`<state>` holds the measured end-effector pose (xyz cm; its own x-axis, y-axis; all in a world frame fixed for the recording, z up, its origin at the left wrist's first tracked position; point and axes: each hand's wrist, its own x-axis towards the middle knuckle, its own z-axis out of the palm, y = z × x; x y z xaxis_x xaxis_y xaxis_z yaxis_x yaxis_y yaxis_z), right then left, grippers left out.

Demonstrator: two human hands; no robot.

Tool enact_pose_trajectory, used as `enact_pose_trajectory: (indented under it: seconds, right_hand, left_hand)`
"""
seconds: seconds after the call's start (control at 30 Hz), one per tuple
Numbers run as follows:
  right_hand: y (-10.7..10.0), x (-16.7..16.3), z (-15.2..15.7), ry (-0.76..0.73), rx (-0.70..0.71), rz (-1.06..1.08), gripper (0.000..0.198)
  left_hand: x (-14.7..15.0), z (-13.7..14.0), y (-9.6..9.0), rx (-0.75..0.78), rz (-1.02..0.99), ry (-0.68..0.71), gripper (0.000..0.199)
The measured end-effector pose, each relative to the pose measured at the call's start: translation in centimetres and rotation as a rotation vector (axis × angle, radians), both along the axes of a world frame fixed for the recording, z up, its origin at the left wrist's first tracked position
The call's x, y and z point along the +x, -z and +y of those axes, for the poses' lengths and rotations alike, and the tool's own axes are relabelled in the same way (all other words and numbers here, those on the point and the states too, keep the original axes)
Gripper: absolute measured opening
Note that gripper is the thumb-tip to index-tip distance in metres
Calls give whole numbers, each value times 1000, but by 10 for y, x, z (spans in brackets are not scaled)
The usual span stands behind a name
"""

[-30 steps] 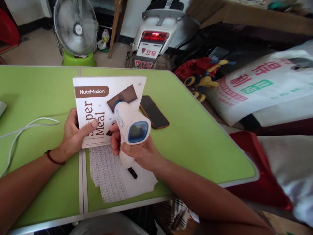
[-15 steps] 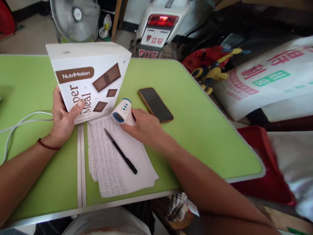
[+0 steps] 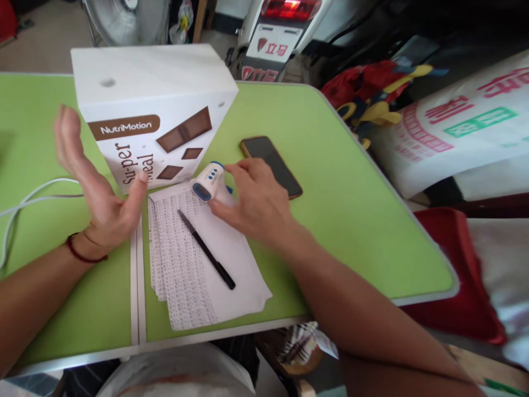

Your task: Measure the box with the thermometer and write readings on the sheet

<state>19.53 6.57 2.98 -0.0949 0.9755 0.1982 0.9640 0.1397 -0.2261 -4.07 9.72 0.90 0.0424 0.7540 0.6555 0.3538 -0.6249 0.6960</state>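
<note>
A white NutriMotion box (image 3: 124, 105) with brown chocolate bars printed on it stands on the green table. My left hand (image 3: 97, 187) is beside its left front edge, fingers stretched out and thumb apart, gripping nothing. A white and blue infrared thermometer (image 3: 210, 179) rests at the top edge of some papers, close to the box. My right hand (image 3: 258, 201) is just right of the thermometer, its fingers loose and apart; whether the thumb still touches it is hard to see. A black pen (image 3: 206, 249) lies across the handwritten papers (image 3: 188, 286).
A dark phone (image 3: 275, 165) in a yellowish case lies beyond my right hand. White cables (image 3: 37, 201) run across the table (image 3: 351, 220) at the left. Past the far edge are a fan (image 3: 128, 19) and a scooter (image 3: 273, 47); a large printed sack (image 3: 454, 121) is on the right.
My left hand has let go of the box and opened beside it; the box now sits more upright, showing more of its top. My right hand has loosened from the thermometer. The view has shifted slightly.
</note>
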Motion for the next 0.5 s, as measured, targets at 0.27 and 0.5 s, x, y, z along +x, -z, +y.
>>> enact_pose_trajectory:
  seconds: [0.27,0.5]
  right_hand:
    - [3,-18,-30,-413,-251,39,22]
    - [13,-11,-20,-402,-78,800,27]
  left_hand:
    - [26,-54,-26,242,540,871,10]
    - [33,-75,-8,324,856,874,17]
